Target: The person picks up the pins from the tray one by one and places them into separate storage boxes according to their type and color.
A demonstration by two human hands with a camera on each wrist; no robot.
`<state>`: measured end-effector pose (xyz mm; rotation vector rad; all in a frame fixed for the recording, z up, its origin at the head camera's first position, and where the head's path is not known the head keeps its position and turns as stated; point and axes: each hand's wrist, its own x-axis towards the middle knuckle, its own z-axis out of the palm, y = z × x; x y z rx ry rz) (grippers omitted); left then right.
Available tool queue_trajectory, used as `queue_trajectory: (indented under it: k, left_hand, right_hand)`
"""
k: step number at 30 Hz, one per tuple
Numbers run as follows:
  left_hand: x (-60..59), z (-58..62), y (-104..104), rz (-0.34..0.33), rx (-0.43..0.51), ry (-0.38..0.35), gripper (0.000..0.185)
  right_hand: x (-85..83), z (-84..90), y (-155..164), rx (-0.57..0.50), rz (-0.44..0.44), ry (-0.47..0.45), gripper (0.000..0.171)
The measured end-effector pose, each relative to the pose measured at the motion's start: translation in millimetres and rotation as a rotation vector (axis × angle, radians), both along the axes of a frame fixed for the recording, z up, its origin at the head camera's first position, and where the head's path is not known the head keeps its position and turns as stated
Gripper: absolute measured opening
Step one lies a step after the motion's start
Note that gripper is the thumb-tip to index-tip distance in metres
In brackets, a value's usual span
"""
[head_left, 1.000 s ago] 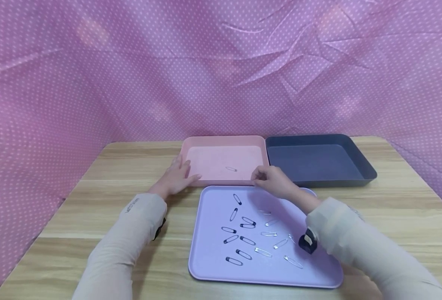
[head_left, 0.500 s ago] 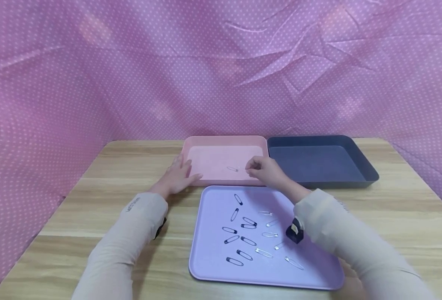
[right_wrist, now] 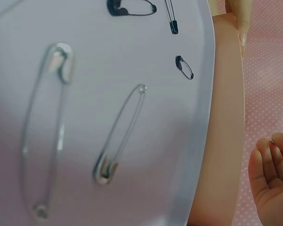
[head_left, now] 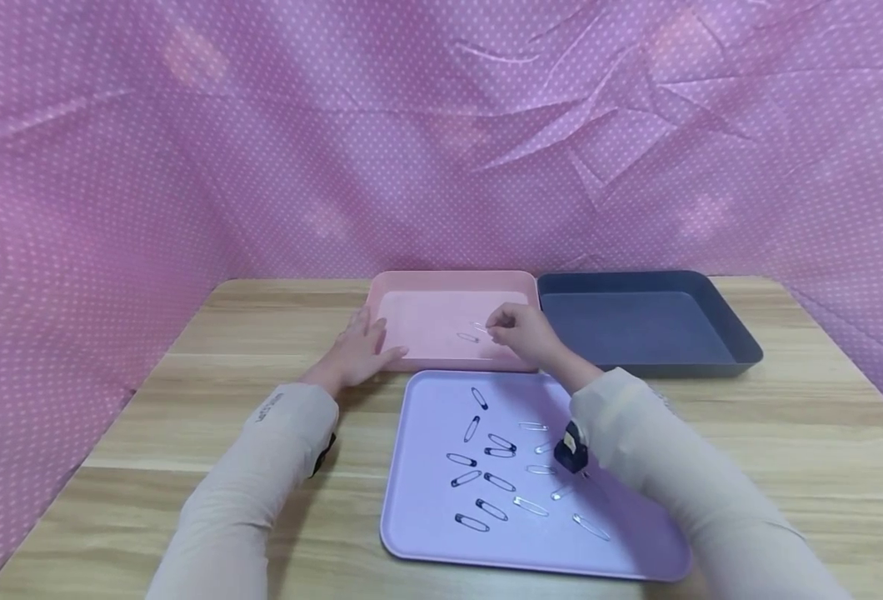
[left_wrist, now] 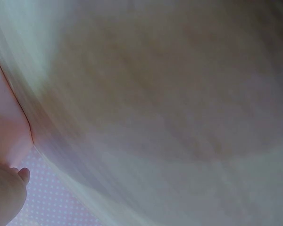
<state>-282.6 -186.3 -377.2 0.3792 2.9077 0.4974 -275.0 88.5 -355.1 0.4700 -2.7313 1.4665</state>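
In the head view my right hand (head_left: 520, 333) is over the right part of the pink tray (head_left: 419, 312), fingertips pinching a silver safety pin (head_left: 479, 327) close above its floor. Another silver safety pin (head_left: 467, 337) lies in that tray just beside it. The right wrist view catches the same hand (right_wrist: 273, 181) with thumb and fingertips together, cut off by the frame's edge. My left hand (head_left: 355, 350) rests with spread fingers on the pink tray's left front corner. Only a small part of the left hand (left_wrist: 7, 193) shows in the left wrist view.
A lilac tray (head_left: 426, 542) in front holds several black-headed safety pins (head_left: 471, 523) on its left and several silver ones (head_left: 591, 527) further right. A dark blue tray (head_left: 636, 325) adjoins the pink one. All stand on a wooden table (head_left: 149, 433), with a dotted pink cloth (head_left: 411, 150) behind.
My right hand has moved left and further in over the pink tray, from its front right edge, bringing the silver safety pin next to the other one. The left hand stays in place.
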Motion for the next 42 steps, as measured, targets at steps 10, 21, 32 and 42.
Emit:
queue_trajectory:
  k: [10, 21, 32, 42]
  left_hand:
    - [0.7, -1.8, 0.5, 0.0, -0.011, -0.006, 0.087]
    - [1.0, 0.1, 0.2, 0.003, -0.021, -0.017, 0.085]
    - [0.0, 2.3, -0.2, -0.009, -0.035, -0.005, 0.082]
    - [-1.8, 1.7, 0.1, -0.007, -0.03, -0.006, 0.081]
  right_hand:
    - [-13.1, -4.6, -6.0, -0.037, 0.005, -0.087, 0.012]
    - [-27.1, -6.4, -14.5, 0.05, -0.021, -0.087, 0.01]
    - [-41.0, -18.8, -22.8, 0.112, -0.057, -0.13, 0.009]
    - [-47.4, -21.5, -30.3, 0.179, -0.055, -0.119, 0.006]
